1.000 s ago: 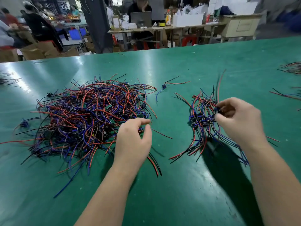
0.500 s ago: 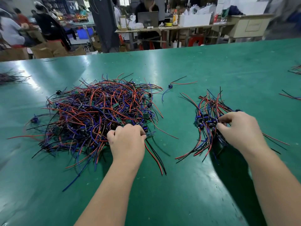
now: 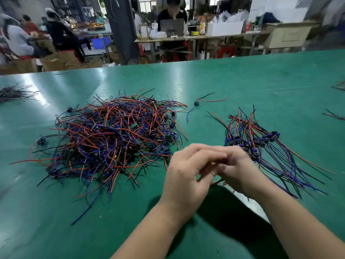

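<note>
1. Head view: left hand [image 3: 183, 176] and right hand [image 3: 240, 171] meet over the near part of the table [image 3: 93, 230]. Fingers of both are curled in tight, tips touching. Blur hides what's btw them, so can't tell which hand actually has the grip.
2. Red and dark wire ends [image 3: 218, 182] poke out below where the hands join. Prob. one wire piece being passed or straightened, held off the table so its tails hang free.
3. Just beyond the right hand: sorted bunch [image 3: 261, 144], black plugs in a row, wires fanned the same way. Laid out like that for easy counting; the piece in hand prob. goes here.
4. Left of the hands: tangled pile [image 3: 115, 139], red/blue/black wires every which way. Looks like the unsorted stock, set within the left hand's reach.
5. Further back, btw the two heaps: lone wire piece [image 3: 196, 103], apart from both; can't tell why.
6. Far edges: stray wires [image 3: 15, 92] at far left, a few more at right.
7. Beyond the table: desk [image 3: 186, 37] w/ a laptop, a person sitting behind it.
</note>
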### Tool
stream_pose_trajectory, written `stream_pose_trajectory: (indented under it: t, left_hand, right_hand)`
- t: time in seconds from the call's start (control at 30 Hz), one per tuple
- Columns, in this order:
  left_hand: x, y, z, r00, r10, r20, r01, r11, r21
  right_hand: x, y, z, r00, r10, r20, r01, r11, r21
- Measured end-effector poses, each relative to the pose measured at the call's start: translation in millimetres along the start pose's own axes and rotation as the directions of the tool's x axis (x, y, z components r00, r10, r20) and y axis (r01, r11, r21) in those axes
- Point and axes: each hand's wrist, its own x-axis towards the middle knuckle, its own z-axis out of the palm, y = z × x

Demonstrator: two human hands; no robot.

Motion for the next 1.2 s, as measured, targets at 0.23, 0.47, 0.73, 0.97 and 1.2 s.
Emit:
stream_pose_trajectory:
  t: [0.23,0.47,0.73,0.97,1.2]
  left_hand:
    - [7,-9,-18,0.912,-0.409,0.046,0.411,0.903,-0.124]
    - [6,5,-9,0.808,-0.543,0.23,0.582,0.672,-0.457]
    - [12,16,-10,0.642,-0.61,0.464,0.734,0.317,-0.6]
    - [11,15,-11,0.533,-0.668,0.518,0.825,0.275,-0.494]
    - [7,19,-13,0.399,-0.523,0.753,0.917,0.22,-0.334]
  right_hand:
    - [2,-26,-17,0.925,0.224,-0.307,-0.028,0.846,0.533]
    - [1,-31,-19,0.901,0.326,-0.287,-0.071,0.763,0.643]
    - [0,-22,-19,0.971,0.192,-0.144,-0.094,0.856,0.507]
    - [0,-17,-13,0.963,0.23,-0.139,-0.177,0.932,0.316]
    - [5,-23,-39,0.837,0.338,-0.43,-0.097,0.866,0.491]
